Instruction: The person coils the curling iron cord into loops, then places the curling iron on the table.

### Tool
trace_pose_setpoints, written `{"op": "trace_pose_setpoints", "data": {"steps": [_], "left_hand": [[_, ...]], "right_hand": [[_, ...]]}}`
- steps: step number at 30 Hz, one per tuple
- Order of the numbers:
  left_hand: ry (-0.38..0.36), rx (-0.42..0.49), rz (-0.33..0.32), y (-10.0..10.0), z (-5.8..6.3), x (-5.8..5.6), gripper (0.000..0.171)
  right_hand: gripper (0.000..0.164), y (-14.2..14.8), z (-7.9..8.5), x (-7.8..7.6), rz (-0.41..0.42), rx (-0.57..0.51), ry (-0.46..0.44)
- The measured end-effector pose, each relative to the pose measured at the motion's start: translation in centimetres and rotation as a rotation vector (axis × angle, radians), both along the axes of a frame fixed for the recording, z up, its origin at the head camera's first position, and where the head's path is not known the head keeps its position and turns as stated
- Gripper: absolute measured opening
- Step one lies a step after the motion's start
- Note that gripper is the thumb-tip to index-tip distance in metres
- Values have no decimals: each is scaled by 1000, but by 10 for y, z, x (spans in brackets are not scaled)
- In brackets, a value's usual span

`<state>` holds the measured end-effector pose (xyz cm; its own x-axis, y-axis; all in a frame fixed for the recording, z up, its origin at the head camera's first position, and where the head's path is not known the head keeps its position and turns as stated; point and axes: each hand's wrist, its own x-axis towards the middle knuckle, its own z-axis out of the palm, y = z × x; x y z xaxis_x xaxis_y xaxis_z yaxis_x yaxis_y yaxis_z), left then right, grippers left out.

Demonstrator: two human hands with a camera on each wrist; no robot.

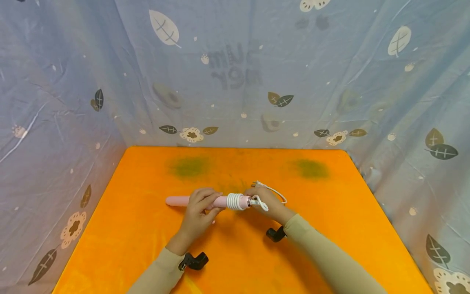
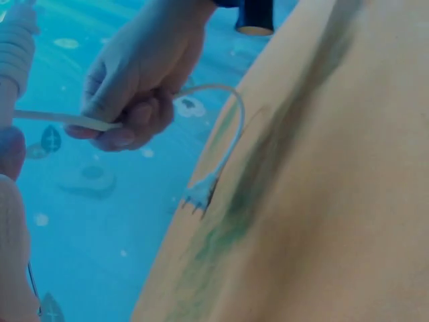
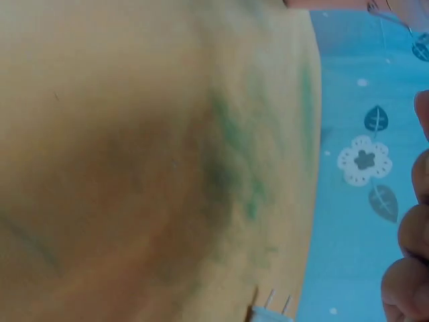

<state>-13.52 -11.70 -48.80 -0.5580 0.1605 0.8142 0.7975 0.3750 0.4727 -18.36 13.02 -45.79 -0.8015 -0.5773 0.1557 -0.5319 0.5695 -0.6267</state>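
A pink curling iron (image 1: 178, 201) lies crosswise in front of me, held just over the table, with its white cord (image 1: 235, 201) wound in several turns round the handle end. My left hand (image 1: 200, 214) grips the iron near its middle, thumb on the near side. Beyond the handle's right end, my right hand (image 1: 269, 204) pinches the cord; the left wrist view shows the cord (image 2: 50, 117) running straight from the handle into those fingers (image 2: 120, 137). From there the loose end loops round to a pronged plug (image 2: 200, 193) near the table's far part.
The table (image 1: 147, 245) has an orange cover with green smudges toward the back. Curtains (image 1: 235, 114) with leaf and flower prints enclose it behind and on both sides. A black wrist device (image 1: 196, 260) sits at my left cuff, another (image 1: 276, 234) at the right.
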Motion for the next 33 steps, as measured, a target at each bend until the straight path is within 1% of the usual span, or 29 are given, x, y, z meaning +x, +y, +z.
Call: {"op": "trace_pose_setpoints", "data": {"steps": [2,5,7,10,11,12,13,15,19,22,24,25,29,33], "left_hand": [[-26,4,18,1,0,-1,33],[-54,-1,42,1,-1,-3,40],[-64,-3,58,2,-2,-4,44],[-89,3,84,4,-1,-8,45],[-94,8,92,5,-1,-9,44],[-104,13,101,5,0,-10,44],[-115,15,113,6,0,-11,42],[-136,15,137,7,1,-13,40],[-191,2,195,7,3,-17,36],[-222,-7,236,7,3,-20,36],[-236,-15,256,6,2,-21,36],[-237,-22,261,6,1,-22,36],[-239,-54,264,7,-3,-24,37],[-253,-91,262,8,-8,-26,37]], "right_hand": [[14,-1,-3,4,-1,19,-14],[17,-3,-5,12,-30,50,-100],[25,-4,-6,16,-21,51,-159],[32,-6,-10,22,-9,34,-160],[33,-7,-11,23,-2,22,-144],[33,-8,-12,25,-3,17,-111],[32,-10,-14,27,2,26,-57],[29,-13,-17,33,1,75,61],[22,-17,-20,42,-6,187,343],[19,-20,-19,48,18,216,492],[17,-22,-18,51,46,207,552],[16,-22,-16,53,59,197,567],[14,-24,-7,60,90,172,611],[17,-24,2,64,94,174,652]]}}
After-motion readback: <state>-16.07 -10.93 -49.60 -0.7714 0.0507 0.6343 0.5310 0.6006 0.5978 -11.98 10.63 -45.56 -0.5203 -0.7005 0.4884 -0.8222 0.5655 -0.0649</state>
